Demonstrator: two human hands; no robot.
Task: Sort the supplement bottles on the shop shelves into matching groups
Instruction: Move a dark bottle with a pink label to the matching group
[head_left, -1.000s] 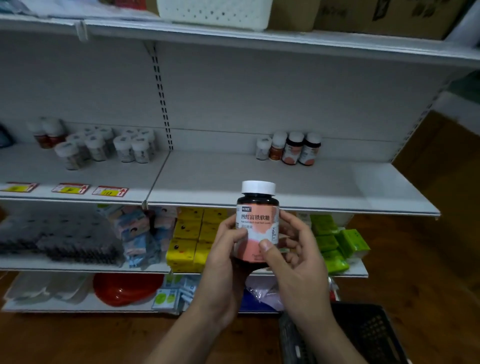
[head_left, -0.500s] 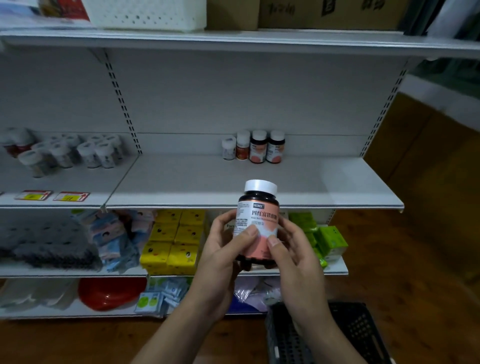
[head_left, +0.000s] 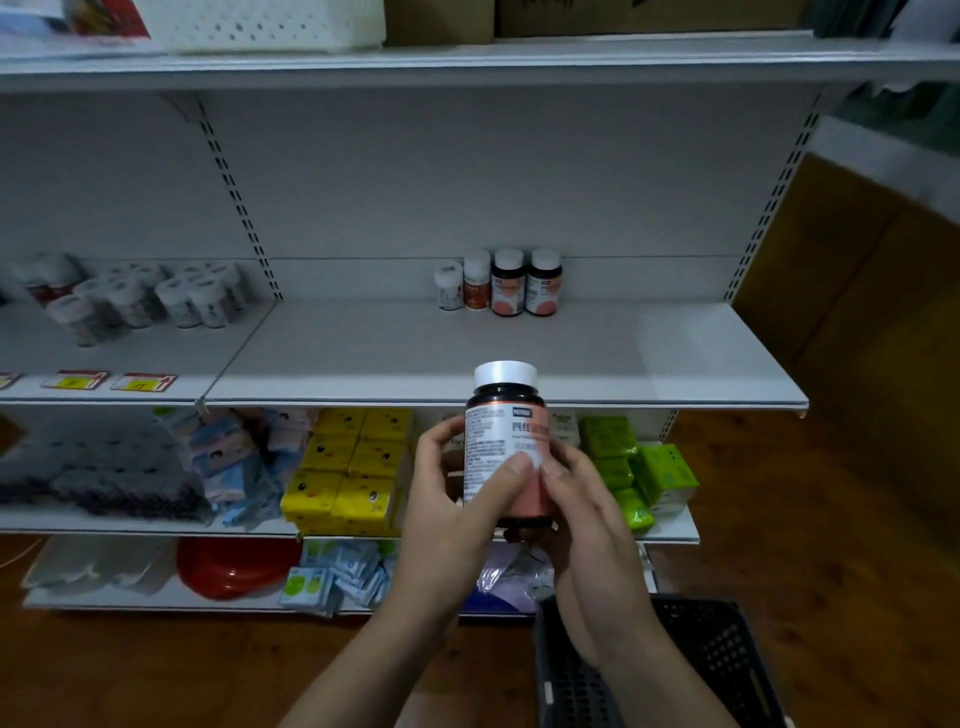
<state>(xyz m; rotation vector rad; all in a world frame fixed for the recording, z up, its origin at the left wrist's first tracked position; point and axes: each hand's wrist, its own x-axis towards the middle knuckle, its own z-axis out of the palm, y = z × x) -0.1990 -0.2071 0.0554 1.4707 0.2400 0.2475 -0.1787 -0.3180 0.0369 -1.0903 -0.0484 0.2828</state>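
Observation:
Both my hands hold a dark bottle (head_left: 506, 415) with a white cap and a pink label, upright, in front of the middle shelf's edge. My left hand (head_left: 457, 504) wraps its left side with the thumb across the label. My right hand (head_left: 587, 525) grips its right side and base. At the back of the middle shelf (head_left: 623, 353) stand two matching pink-label bottles (head_left: 524, 283), with an orange-label bottle (head_left: 477, 280) and a small white bottle (head_left: 448, 286) to their left. Several white-capped bottles (head_left: 156, 299) cluster on the left shelf section.
A black plastic basket (head_left: 701, 660) sits on the wooden floor at lower right. The lower shelf holds yellow packs (head_left: 353, 467), green packs (head_left: 639, 467) and dark packets (head_left: 93, 467). A white basket (head_left: 260, 21) and cartons stand on the top shelf.
The bottle has turned in my hands, so its small-print side now faces me. The view has swung slightly to the left.

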